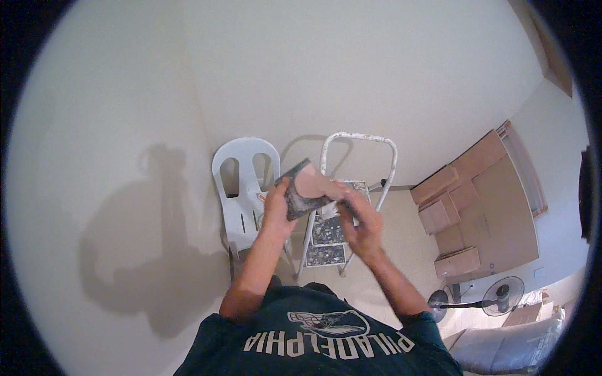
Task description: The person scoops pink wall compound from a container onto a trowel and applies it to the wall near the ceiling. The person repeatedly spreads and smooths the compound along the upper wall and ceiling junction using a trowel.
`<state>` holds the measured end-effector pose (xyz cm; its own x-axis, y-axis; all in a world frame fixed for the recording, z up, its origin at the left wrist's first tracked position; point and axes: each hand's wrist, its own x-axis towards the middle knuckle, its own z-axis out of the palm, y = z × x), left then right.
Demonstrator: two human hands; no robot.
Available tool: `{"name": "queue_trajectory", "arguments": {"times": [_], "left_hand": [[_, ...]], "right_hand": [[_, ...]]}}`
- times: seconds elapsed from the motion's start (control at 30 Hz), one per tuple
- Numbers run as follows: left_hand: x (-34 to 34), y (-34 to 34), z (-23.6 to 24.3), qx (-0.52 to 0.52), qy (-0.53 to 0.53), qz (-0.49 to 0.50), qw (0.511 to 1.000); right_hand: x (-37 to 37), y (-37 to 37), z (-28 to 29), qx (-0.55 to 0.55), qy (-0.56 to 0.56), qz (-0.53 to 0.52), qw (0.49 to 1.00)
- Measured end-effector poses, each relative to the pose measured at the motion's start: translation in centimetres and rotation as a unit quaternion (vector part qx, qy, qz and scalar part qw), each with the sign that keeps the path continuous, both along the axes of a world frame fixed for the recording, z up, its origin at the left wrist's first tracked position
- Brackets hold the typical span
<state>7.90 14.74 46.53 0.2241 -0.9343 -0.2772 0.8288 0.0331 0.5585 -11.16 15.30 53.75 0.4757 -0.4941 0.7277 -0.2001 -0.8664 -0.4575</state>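
Observation:
My left hand (278,207) grips the left edge of a flat rectangular block (306,189), dark and speckled on its side, with a pinkish sheet on its top face. My right hand (360,222) holds the block's right end, fingers curled over the sheet's edge. Both hands hold it up in front of my chest, above a white paint-spattered step ladder (338,232). Whether the pinkish layer is stuck to the block or loose cannot be told.
A white plastic chair (241,188) stands against the wall left of the ladder. Cardboard boxes (467,213) are stacked at the right. A standing fan (495,296) and a large white sack (514,348) sit at the lower right. Pale walls rise ahead.

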Motion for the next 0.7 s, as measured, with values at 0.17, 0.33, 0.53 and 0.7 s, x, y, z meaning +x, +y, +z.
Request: {"name": "queue_trajectory", "arguments": {"times": [0.17,0.33,0.53,0.7], "left_hand": [[-2.6,1.2,3.0,-0.036,-0.075,-0.017,0.996],[-2.8,1.3,4.7,-0.037,-0.164,0.02,0.986],[-3.9,0.9,0.8,0.044,-0.063,-0.052,0.996],[-10.4,2.4,-5.4,0.076,0.053,-0.147,0.985]], "right_hand": [[-2.0,-2.2,-3.2,0.063,0.106,-0.105,0.987],[-7.5,-5.8,-11.0,0.236,0.371,-0.168,0.882],[-17.8,-12.8,-18.1,0.519,-0.234,-0.08,0.819],[-24.9,-17.5,-21.2,0.648,-0.39,0.042,0.652]]}}
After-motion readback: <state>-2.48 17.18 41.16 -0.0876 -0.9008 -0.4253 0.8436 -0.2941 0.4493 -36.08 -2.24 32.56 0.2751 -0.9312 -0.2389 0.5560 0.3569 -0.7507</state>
